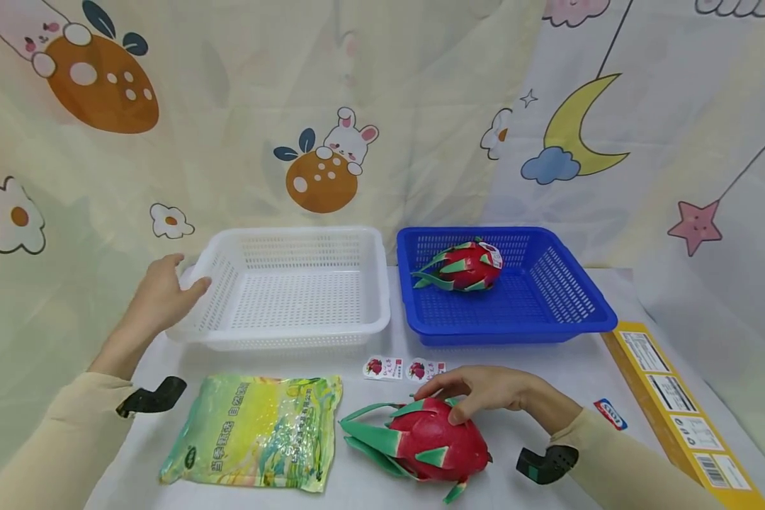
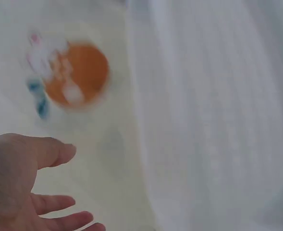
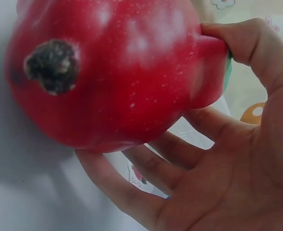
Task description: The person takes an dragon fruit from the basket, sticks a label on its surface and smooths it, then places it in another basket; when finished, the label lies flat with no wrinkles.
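At the front of the table lies a red dragon fruit [image 1: 443, 443] with green scales, its leafy end toward the left. My right hand [image 1: 494, 389] grips it from the far side, thumb on top; in the right wrist view the fingers [image 3: 155, 168] curl along its side and the dark stem end faces the camera. Beside the left rim of a white plastic basket [image 1: 293, 340] is my left hand [image 1: 166, 294], holding nothing, with thumb and fingers spread apart. Another dragon fruit [image 1: 462, 268], bearing a white label, lies in the blue basket [image 1: 510, 329].
A green and yellow plastic packet [image 1: 261, 432] lies at the front left. Two dragon fruit stickers [image 1: 382, 367] sit between the baskets and the held fruit. Along the right edge runs a yellow box [image 1: 682, 411], with a small red and blue label [image 1: 610, 414] near it.
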The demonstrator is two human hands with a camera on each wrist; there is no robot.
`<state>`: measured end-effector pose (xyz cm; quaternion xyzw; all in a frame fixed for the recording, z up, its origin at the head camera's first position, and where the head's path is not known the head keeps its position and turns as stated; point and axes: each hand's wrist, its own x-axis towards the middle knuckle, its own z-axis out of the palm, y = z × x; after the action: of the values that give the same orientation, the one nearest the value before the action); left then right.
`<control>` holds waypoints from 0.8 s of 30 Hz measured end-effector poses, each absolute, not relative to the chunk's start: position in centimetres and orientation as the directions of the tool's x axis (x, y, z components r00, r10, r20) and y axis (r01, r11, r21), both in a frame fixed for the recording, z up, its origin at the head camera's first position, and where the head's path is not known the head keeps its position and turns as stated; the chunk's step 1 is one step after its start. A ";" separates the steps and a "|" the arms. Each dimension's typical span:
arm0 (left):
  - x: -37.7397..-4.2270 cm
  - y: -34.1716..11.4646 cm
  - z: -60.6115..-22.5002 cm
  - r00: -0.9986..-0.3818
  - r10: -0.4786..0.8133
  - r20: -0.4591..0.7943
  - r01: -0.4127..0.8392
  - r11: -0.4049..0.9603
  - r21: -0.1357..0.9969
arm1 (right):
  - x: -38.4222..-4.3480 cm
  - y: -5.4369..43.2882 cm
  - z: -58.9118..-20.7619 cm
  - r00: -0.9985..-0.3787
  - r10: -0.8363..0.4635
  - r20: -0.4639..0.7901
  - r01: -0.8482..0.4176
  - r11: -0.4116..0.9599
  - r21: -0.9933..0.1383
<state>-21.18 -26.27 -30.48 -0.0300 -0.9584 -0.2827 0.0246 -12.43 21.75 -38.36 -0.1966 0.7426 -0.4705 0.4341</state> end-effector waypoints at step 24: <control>-9.0 -2.4 -35.3 -0.594 0.789 -0.158 0.647 0.585 0.489 | -10.2 22.2 -38.4 -0.692 -0.629 -0.356 0.025 0.471 -0.882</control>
<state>-9.01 -2.44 -35.29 -0.4120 -0.8714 -0.1941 -0.1823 -10.22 22.24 -38.37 -0.1918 0.7863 -0.4771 0.3426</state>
